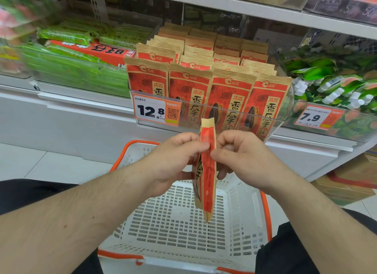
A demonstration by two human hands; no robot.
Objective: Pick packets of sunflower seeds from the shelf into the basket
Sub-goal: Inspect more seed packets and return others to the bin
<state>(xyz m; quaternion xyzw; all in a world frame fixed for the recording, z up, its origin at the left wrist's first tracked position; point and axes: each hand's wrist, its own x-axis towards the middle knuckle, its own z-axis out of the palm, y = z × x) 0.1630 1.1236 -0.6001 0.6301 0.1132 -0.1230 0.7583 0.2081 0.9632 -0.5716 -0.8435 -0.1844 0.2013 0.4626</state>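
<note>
- The left hand (175, 161) and right hand (242, 157) each pinched one packet (208, 171) from opposite sides at mid-frame, thumbs and curled fingers closed on it; neither grip held anything else.
- The packet hung upright and edge-on to the camera, its lower end dangling above the open basket (183, 212), which looked empty at lower centre.
- The step in hand seemed to be lowering the packet into the basket. Done well, it would go down straight, both grips letting go only once the lower end was close to the mesh floor, so it lay flat and left room for more.
- The orange rim (265, 212) ran along the right of the basket and the handle (140, 143) arched behind the left hand; the packet hung inside both, with open room below.
- The remaining packets (210, 85) stood in rows in a clear bin (285, 114) on the shelf in the upper centre, behind a price tag (156, 111). The bin's front lip was the edge to clear on the next reach.
</note>
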